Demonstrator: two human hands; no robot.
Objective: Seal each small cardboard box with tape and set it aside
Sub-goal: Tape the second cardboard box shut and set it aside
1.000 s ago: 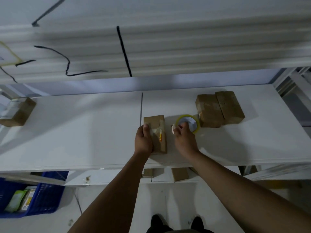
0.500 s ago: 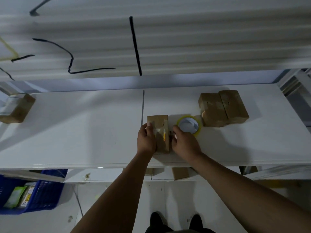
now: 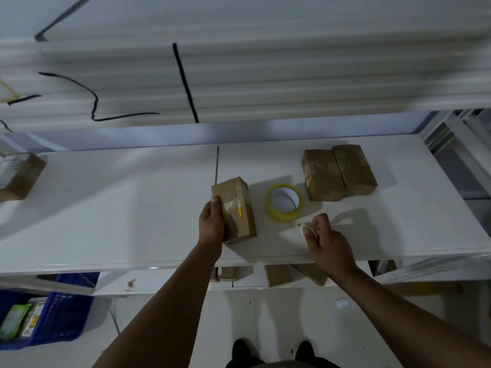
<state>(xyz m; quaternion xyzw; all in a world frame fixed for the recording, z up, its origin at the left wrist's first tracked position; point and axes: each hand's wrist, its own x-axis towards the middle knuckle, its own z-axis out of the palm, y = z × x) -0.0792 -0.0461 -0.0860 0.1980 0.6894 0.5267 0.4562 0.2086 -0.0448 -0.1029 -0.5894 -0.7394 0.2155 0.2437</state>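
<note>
A small cardboard box (image 3: 235, 208) lies near the front middle of the white tabletop (image 3: 106, 208), its long side running away from the person and its far end angled slightly left. The left hand (image 3: 212, 224) grips the box along its left edge, fingers wrapped against the side and the thumb lying on the top face, where clear tape and a small yellow-orange mark show. Just right of the box, not touching it, a roll of yellowish clear tape (image 3: 283, 203) lies flat with its white core facing up. The right hand (image 3: 325, 241) hovers above the front edge of the tabletop, nearer the person than the roll, its fingers curled in and pinching something thin and pale; what it is cannot be made out. Farther back on the right, two more cardboard boxes (image 3: 338, 172) sit side by side, touching each other. Another box (image 3: 20, 176) rests at the far left edge of the tabletop. Below, at lower left, stands a blue plastic crate (image 3: 63, 309) with packets inside.
</note>
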